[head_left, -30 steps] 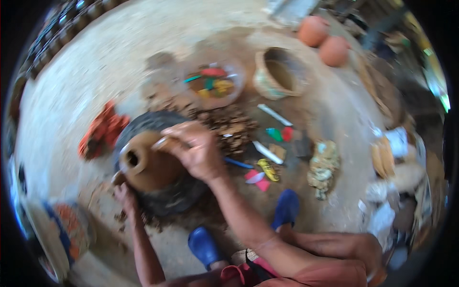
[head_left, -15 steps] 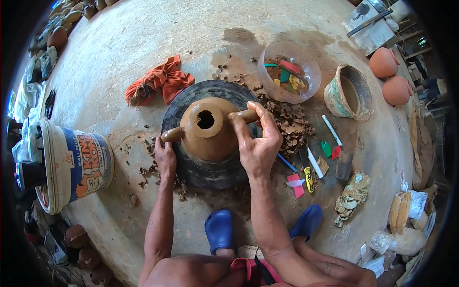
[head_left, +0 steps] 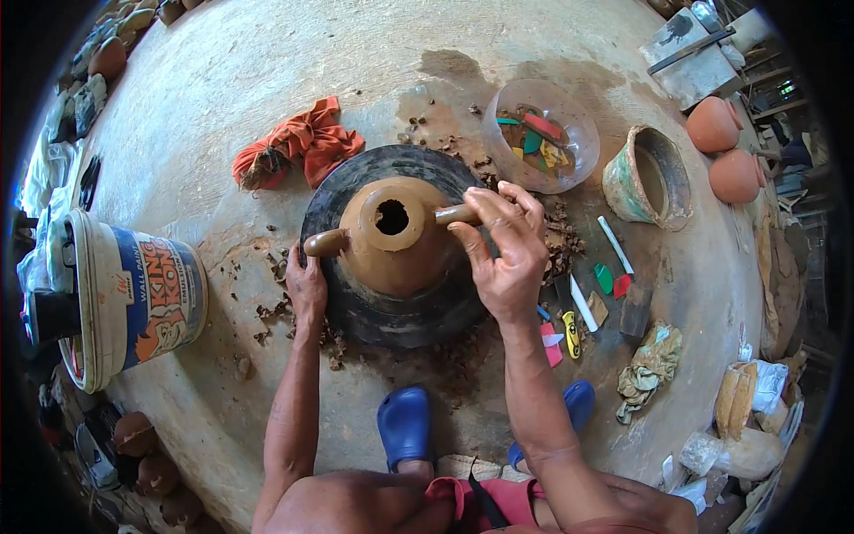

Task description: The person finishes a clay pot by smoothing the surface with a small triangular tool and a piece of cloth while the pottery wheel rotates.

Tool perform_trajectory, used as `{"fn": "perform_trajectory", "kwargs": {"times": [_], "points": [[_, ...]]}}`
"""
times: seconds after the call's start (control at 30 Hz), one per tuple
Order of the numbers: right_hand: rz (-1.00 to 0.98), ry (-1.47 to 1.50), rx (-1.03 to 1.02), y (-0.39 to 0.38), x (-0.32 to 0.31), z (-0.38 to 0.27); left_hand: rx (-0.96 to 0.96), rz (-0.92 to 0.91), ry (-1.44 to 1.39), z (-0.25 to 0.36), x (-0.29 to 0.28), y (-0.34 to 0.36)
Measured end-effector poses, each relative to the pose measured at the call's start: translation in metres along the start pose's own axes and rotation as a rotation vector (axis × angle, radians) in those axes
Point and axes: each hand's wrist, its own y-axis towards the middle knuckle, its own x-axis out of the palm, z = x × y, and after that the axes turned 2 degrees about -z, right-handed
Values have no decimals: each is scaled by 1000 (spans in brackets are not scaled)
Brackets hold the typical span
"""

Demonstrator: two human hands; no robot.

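A wet brown clay pot (head_left: 384,264) with a round, ragged-edged hole at its top stands on a dark round pottery wheel (head_left: 391,331). Two stubby clay handles stick out from its sides, a left handle (head_left: 326,243) and a right handle (head_left: 455,214). My left hand (head_left: 307,287) grips the wheel's left rim, just below the left handle. The fingers of my right hand (head_left: 509,254) close over the outer end of the right handle, with the thumb underneath; they hide that end.
An orange cloth (head_left: 311,142) lies beyond the wheel. Beyond it to the right are a clear basin (head_left: 583,160) of coloured scrapers and a crusted water pot (head_left: 623,182). Clay trimmings, tools and a crumpled rag (head_left: 652,369) lie at right. A paint bucket (head_left: 160,298) stands left.
My right hand has slid outward along the right handle, away from the pot's body, and its fingers have turned over the handle's end. My left hand stays at the wheel's rim.
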Motion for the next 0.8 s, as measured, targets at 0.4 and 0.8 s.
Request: {"fn": "perform_trajectory", "kwargs": {"times": [0.4, 0.8], "points": [[236, 589, 594, -62, 44, -5, 7, 1, -7, 12, 3, -4], [185, 508, 511, -40, 35, 0, 50, 13, -18, 34, 1, -7]]}}
